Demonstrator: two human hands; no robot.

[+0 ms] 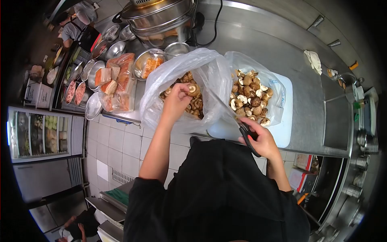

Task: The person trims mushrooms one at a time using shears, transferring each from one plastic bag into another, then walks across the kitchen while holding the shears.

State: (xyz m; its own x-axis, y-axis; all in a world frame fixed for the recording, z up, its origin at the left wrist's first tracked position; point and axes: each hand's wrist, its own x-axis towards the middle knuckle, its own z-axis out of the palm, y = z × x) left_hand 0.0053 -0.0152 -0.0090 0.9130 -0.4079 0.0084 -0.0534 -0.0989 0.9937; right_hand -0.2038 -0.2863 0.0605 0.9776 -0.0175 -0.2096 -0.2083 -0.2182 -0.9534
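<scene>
My left hand (176, 100) reaches into a clear plastic bag (169, 76) full of brown mushrooms and pinches one mushroom (194, 89) by its cap. My right hand (262, 139) grips black-handled scissors (246, 135), whose blades point up-left toward the held mushroom. A second plastic bag (278, 86) to the right holds cut mushrooms (250, 99) and rests on a white cutting board (284, 129) on the steel counter.
Left of the bags lie wrapped salmon pieces (117, 80) and several steel bowls (115, 48). Large steel pots (161, 18) stand at the back. A white cloth (313, 60) lies on the counter at the right. Another person (72, 30) works at the far left.
</scene>
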